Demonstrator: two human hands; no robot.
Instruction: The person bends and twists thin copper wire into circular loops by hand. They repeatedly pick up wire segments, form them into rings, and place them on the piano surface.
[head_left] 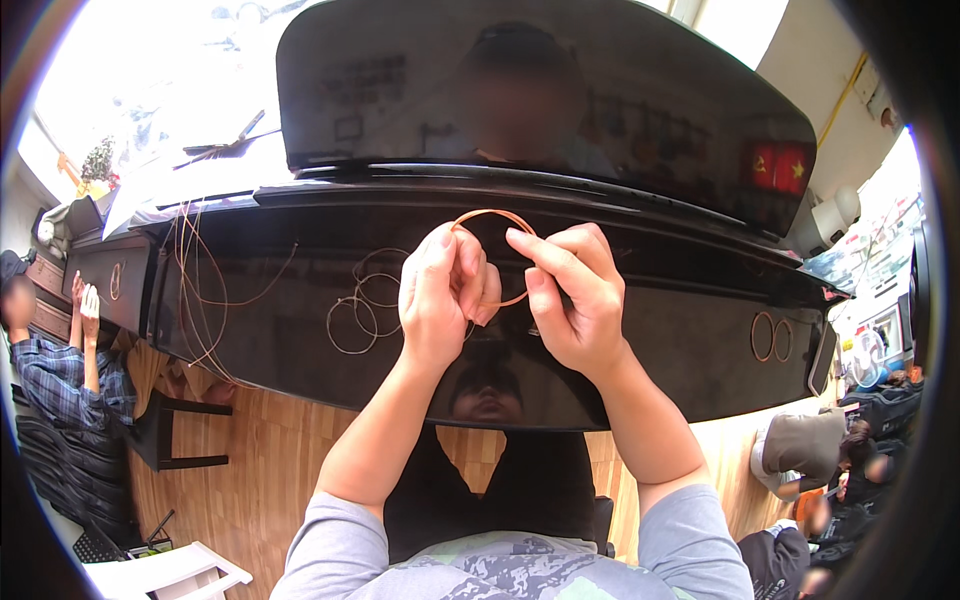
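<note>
A ring of thin orange-brown cord [490,212], possibly wire, is held up over the glossy black piano-like top, in front of my chest. My left hand [445,290] is closed round the ring's left side, its fingers curled in. On the other side my right hand [575,295] grips the ring between bent fingers, with forefinger and thumb tips a little apart. Part of the ring is hidden behind both hands. Left of my left hand lie several loose coils of thin cord [352,300]. Farther right rest two small cord rings [763,337] side by side.
Long loose strands [205,300] trail over the black top's [680,350] left end. Behind it rises a glossy upright panel [400,120]. A person in a plaid shirt [75,375] sits at left, near a small cord coil [116,280]. Other people [870,450] are at right.
</note>
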